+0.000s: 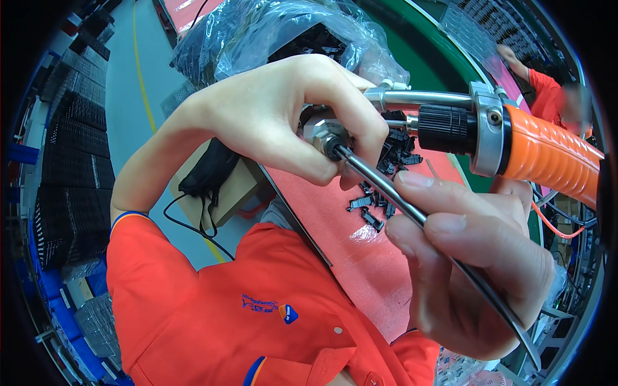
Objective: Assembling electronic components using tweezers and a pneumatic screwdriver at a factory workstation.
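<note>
Left hand: the left hand [273,116] reaches in from the left, index finger and thumb curled in tight around a silver hex-shaped metal fitting [316,132], so yeah, it's got hold of that.
Right hand: the right hand [492,254] is at the lower right, fingertips pinched together on a slim dark shiny rod [380,182], basically no gap apart from the rod itself.
Rod angle: slants from the fitting at upper left down past the right hand to the lower right. Top end sits right at the black collar on the fitting; can't tell how far in it goes, if at all.
Orange-handled tool: the orange-handled tool [557,157] lies just above the right hand, black ribbed nose pointing left, with a metal clamp [488,132] around it. A silver bar [428,98] runs from the clamp toward the left hand; can't see how it joins the fitting.
Work surface: red mat [360,270] under it all, small black parts [372,219] scattered below and beside the fitting.
Up top: a crumpled clear plastic bag [222,42] with black stuff inside, next to a green surface [418,48].
Left side: cardboard box [235,201] with a black item on it, stacked black trays [74,161] farther out.
Upper right: a co-worker in a red top [546,90].
</note>
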The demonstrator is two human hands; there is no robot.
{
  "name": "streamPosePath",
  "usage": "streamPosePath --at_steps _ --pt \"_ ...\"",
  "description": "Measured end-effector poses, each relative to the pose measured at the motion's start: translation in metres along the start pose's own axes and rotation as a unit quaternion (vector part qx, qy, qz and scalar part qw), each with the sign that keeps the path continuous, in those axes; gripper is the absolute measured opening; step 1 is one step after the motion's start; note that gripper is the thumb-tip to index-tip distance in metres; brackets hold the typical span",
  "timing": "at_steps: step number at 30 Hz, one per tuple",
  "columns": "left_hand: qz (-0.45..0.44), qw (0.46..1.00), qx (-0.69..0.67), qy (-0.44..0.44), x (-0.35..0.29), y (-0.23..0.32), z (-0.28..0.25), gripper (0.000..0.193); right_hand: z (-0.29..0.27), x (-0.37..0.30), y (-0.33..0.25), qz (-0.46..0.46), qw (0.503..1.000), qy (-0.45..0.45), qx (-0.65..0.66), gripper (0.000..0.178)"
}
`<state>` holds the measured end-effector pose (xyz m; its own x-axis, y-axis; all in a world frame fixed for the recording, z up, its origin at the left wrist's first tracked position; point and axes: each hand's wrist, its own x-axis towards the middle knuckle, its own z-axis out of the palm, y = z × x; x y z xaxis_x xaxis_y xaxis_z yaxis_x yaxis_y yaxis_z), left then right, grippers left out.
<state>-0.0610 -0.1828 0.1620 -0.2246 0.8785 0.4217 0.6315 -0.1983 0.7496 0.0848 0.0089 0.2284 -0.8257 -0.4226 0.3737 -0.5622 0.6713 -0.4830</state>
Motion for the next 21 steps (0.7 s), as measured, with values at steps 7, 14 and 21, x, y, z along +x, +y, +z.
streamPosePath --at_steps 7,14,21 --pt "0.007 1.000 -0.009 0.003 0.000 0.000 -0.001 0.010 -0.005 0.006 0.005 -0.077 0.995 -0.014 -0.055 0.043" --pt "0.005 1.000 0.002 -0.002 0.000 0.002 -0.002 0.010 -0.003 0.009 0.004 -0.072 0.997 -0.009 -0.028 0.043" --pt "-0.005 1.000 0.011 0.010 -0.001 0.003 -0.001 0.010 0.008 0.009 0.013 -0.131 0.990 0.053 0.023 0.043"
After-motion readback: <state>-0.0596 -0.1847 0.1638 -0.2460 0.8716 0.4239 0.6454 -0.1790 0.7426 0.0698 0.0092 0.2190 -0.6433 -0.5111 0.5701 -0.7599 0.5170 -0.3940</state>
